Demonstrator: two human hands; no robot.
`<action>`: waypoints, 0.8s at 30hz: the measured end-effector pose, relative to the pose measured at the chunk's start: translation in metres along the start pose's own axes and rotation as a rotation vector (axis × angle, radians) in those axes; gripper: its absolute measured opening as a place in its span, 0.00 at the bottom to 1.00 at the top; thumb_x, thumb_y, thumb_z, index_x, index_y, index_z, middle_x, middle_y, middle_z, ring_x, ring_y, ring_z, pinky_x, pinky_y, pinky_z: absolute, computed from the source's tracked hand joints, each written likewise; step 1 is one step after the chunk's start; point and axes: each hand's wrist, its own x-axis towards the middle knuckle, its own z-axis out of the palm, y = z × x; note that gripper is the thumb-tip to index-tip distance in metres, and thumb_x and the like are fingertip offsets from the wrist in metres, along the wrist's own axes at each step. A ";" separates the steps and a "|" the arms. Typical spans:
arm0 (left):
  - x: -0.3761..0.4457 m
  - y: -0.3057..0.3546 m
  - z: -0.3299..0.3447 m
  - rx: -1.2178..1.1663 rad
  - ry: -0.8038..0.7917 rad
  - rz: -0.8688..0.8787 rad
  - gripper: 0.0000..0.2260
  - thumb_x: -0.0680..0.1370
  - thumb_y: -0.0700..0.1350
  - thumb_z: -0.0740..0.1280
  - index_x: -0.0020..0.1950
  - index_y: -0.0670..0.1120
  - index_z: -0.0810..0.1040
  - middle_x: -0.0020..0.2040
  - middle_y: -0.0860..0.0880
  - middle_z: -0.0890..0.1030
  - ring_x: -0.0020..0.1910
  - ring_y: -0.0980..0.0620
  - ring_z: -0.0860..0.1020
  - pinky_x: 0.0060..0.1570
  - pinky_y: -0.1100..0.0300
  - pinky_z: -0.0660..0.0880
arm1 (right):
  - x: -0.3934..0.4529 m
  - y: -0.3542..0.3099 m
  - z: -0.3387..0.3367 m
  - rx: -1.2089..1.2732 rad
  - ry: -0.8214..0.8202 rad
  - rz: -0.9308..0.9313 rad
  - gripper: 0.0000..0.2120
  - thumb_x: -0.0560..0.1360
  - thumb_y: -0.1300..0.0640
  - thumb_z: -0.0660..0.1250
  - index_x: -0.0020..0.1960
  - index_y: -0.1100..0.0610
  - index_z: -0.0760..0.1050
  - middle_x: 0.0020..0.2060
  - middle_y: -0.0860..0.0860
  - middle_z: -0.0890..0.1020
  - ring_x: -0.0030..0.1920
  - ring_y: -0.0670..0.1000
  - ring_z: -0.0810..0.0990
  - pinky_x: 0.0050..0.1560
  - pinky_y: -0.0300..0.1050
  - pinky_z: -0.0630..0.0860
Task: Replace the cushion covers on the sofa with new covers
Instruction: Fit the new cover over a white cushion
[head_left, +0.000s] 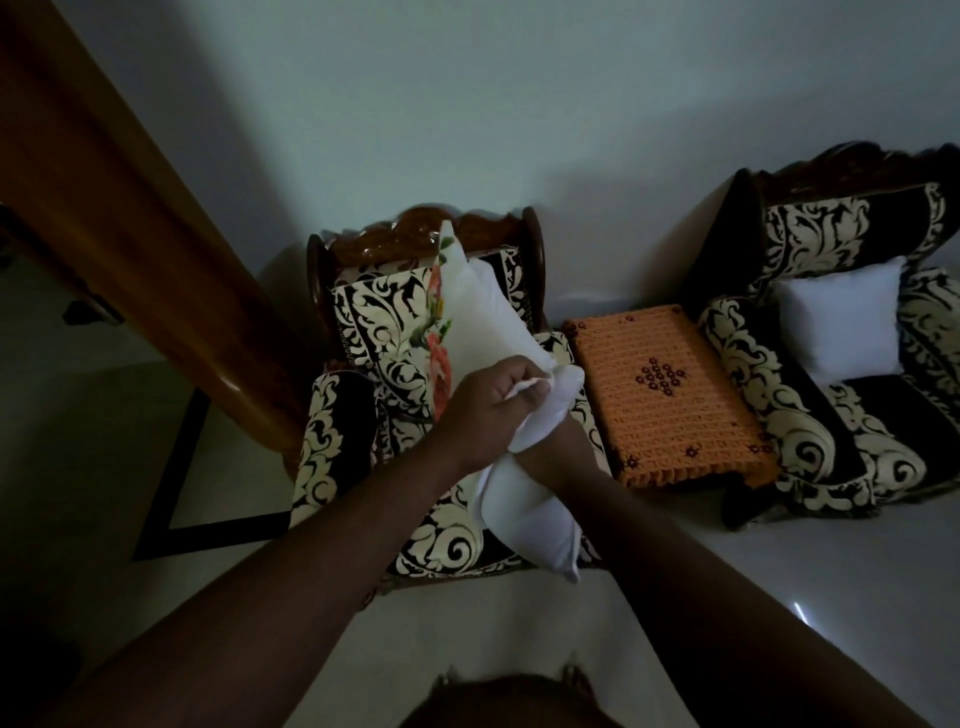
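Mid-step: left hand grips cover edge; right hand is hidden inside with the cushion, grip can't be told. Next, probably: work the cushion fully in or out.

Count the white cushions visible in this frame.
2. One cushion is held in both hands over the left armchair; the other cushion rests on the right armchair. Others may be hidden.

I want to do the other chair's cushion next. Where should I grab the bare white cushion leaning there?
Probably grip the bare white cushion by its top corners, coming from the front and above. It leans upright against the chair back with armrests close on both sides, so only the top edge and front face are open.
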 end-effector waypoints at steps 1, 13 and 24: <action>0.001 0.001 -0.001 -0.016 0.048 -0.011 0.07 0.83 0.47 0.66 0.50 0.45 0.81 0.45 0.50 0.83 0.46 0.56 0.80 0.46 0.60 0.75 | 0.002 0.002 0.004 0.014 0.036 -0.010 0.17 0.77 0.50 0.70 0.62 0.58 0.77 0.55 0.55 0.83 0.56 0.57 0.82 0.52 0.45 0.76; -0.046 -0.079 0.001 0.768 0.089 -0.346 0.22 0.84 0.59 0.58 0.51 0.43 0.81 0.44 0.44 0.83 0.43 0.45 0.82 0.42 0.53 0.76 | 0.014 -0.013 -0.011 0.607 0.616 -0.172 0.23 0.75 0.60 0.74 0.68 0.52 0.75 0.58 0.42 0.82 0.58 0.39 0.79 0.58 0.43 0.77; -0.066 -0.027 0.061 0.178 -0.333 -0.288 0.33 0.76 0.71 0.60 0.49 0.41 0.83 0.43 0.41 0.84 0.43 0.47 0.83 0.42 0.49 0.77 | 0.032 -0.003 -0.019 0.877 0.618 -0.085 0.05 0.78 0.57 0.67 0.48 0.58 0.78 0.40 0.50 0.83 0.42 0.47 0.83 0.50 0.54 0.78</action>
